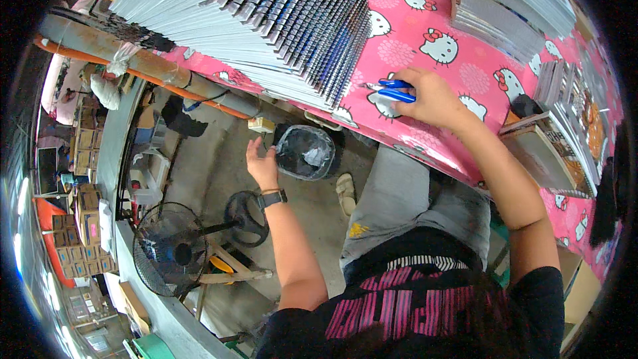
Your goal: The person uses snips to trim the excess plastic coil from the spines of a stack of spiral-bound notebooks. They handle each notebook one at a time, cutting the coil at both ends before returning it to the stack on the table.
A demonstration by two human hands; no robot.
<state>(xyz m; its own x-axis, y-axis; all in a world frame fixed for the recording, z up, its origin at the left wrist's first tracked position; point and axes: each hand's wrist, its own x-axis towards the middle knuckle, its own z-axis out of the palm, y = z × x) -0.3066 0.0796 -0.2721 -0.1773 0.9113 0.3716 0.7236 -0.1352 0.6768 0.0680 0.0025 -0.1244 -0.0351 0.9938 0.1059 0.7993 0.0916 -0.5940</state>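
Observation:
My right hand (432, 98) grips a pair of blue-handled pliers (399, 93) above the pink table cover, fingers wrapped round the handles. Their small metal tip points left, toward a large stack of spiral-bound notebooks (286, 33). The notebooks lie fanned out in a leaning row, dark coils toward the right and white page edges toward the left. The exact shape of the pliers' jaws is too small to make out. Off the table's edge, my left hand (262, 161) is held out with fingers apart and nothing in it, beside a lined waste bin (304, 151) standing on the floor.
Stacked booklets (498, 13) stand at the far right of the table, with more books (561, 133) nearer me. A metal pipe (153, 66) runs along the table's left side. A black fan (171, 249) stands on the left; a slipper (345, 194) lies on the floor.

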